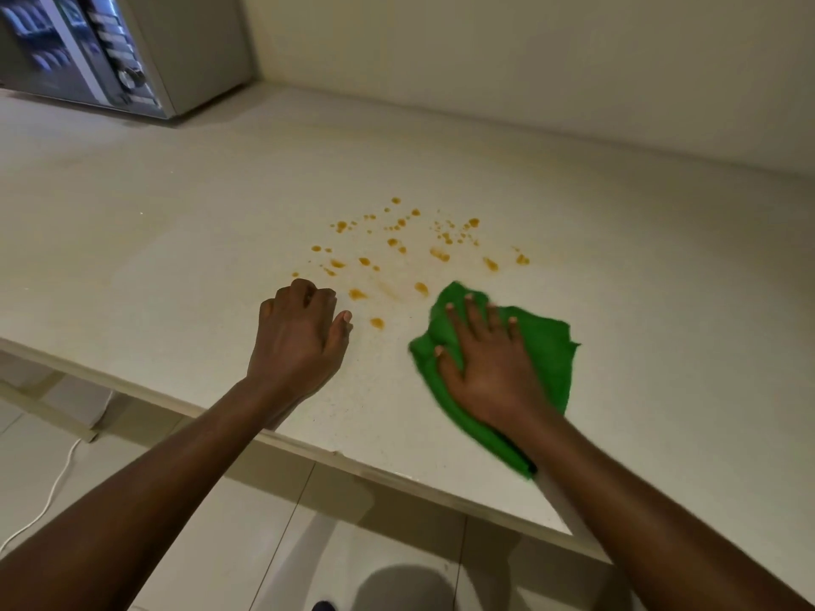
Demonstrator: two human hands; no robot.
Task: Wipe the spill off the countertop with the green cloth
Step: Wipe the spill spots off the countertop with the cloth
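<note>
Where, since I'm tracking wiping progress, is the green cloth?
Head view: the green cloth lies right of centre on the pale countertop, under the right hand, beside the orange spill.

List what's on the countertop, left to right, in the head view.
Microwave → left hand → green cloth pressed under the right hand. The orange spill spreads across behind both hands, so it has no clear slot.

No legible text or labels.
</note>
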